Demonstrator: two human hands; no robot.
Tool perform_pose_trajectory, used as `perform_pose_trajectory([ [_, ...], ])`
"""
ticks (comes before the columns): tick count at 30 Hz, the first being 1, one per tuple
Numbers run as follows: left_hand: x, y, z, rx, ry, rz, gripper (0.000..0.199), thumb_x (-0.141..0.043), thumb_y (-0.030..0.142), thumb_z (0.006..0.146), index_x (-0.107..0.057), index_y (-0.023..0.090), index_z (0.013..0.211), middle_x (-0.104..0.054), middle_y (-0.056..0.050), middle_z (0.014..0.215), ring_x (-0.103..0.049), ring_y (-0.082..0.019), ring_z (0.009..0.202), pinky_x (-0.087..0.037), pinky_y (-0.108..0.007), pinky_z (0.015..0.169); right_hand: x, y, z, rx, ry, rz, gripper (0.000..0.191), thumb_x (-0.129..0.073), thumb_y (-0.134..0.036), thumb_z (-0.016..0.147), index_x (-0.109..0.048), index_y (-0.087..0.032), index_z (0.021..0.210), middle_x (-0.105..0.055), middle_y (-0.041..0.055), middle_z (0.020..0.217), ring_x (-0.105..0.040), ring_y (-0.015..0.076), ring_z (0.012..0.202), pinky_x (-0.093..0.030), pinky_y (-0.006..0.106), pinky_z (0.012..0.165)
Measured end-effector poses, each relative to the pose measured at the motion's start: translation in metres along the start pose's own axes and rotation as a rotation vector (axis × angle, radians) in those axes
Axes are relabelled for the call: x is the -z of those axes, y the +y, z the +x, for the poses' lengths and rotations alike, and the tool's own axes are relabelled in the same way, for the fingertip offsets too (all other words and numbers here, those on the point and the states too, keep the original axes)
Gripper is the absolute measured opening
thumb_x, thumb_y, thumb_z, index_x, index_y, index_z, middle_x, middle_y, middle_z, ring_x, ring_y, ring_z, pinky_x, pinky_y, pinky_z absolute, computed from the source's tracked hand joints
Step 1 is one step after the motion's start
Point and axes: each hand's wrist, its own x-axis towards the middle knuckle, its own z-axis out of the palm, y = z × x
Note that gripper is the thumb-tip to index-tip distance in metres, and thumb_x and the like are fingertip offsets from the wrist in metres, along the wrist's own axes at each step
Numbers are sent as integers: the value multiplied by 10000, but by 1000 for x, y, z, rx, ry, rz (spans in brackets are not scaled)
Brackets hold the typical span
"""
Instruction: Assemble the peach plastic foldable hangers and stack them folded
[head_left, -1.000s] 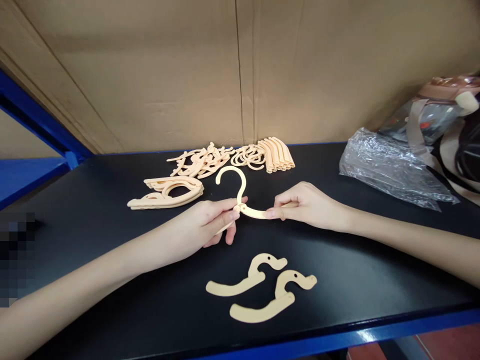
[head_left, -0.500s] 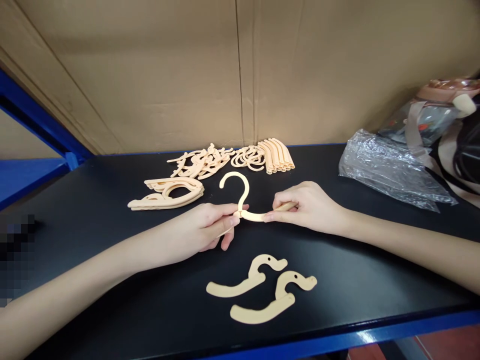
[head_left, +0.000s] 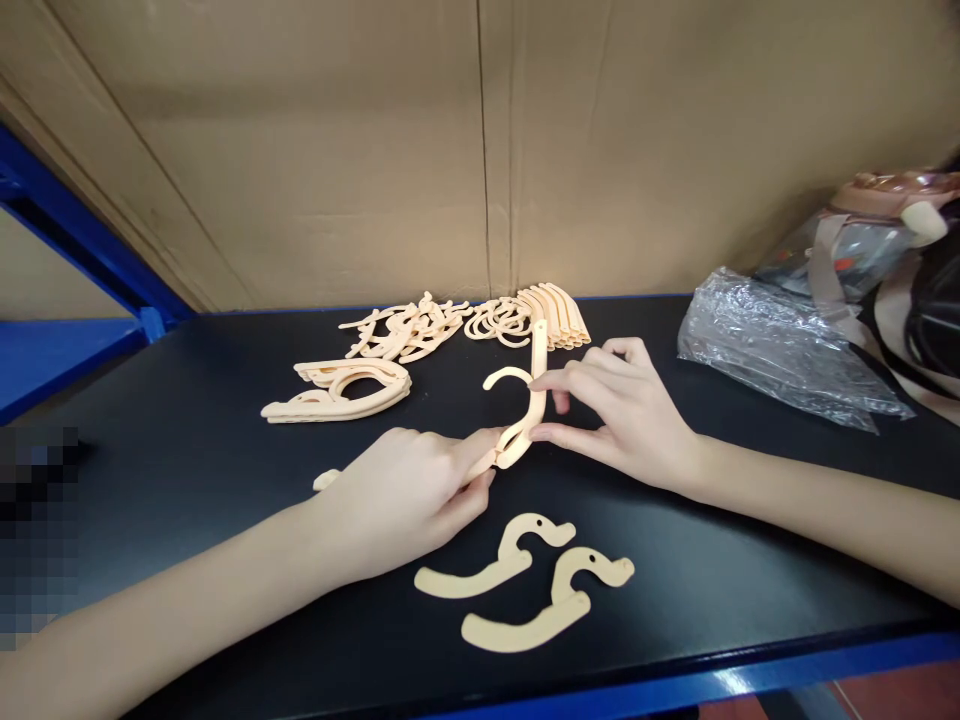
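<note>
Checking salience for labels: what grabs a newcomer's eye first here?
Likely the pale hooked hanger held between both hands, mid-table, bright against the black tabletop. Next, two curved duck-like pieces near the front edge, then crumpled clear plastic at right.

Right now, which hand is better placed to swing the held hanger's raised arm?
Probably the right hand: its fingertips touch the raised arm, while the left hand grips the hanger lower, near its joint.
</note>
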Motion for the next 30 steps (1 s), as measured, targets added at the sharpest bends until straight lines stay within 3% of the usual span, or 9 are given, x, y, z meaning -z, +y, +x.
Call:
perform_pose_trajectory([
  [3,-8,-2,-3,-96,99,108,215,-391,192,899,-550,182,1043,-532,52,537,-465,-127,396,-218,-231,429,-1,1,1,91,-11,26,289,-504,-413,956,-634,-203,1106,-674,13,865,-568,166,848,-334,353,854],
  [8,-12,-3,-5,-177,170,214,191,-394,223,942,-566,174,1009,-580,45,562,-504,-149,393,-260,-257,400,-1,1,3,126,-36,95,257,-487,-342,970,-674,-191,1060,-666,30,876,-557,162,837,-361,344,853],
  [13,-11,-3,-1,-213,219,177,187,-498,295,949,-561,204,1100,-678,36,760,-644,-161,585,-357,-265,459,-4,1,2,-30,-118,133,357,-549,-501,900,-645,-161,955,-621,44,890,-559,187,869,-356,358,861],
  [17,-12,-8,3,-270,255,167,190,-468,284,966,-588,188,1077,-663,6,836,-629,-162,710,-400,-267,546,-7,4,2,-195,-176,137,353,-572,-538,872,-594,-186,873,-579,13,855,-550,171,826,-351,340,830],
  [23,-9,-9,5,-318,259,181,188,-441,216,970,-611,144,1002,-595,-17,803,-520,-174,736,-378,-286,656,-9,8,3,-303,-167,220,40,-596,-231,841,-578,-203,863,-605,-21,881,-571,143,825,-343,311,827],
  [30,-7,-15,10,-282,271,108,162,-464,237,972,-601,167,923,-602,-10,886,-505,-158,783,-330,-300,747,-13,15,-1,-254,-146,247,280,-472,-17,828,-621,-226,939,-646,-32,1011,-584,126,943,-347,283,844],
])
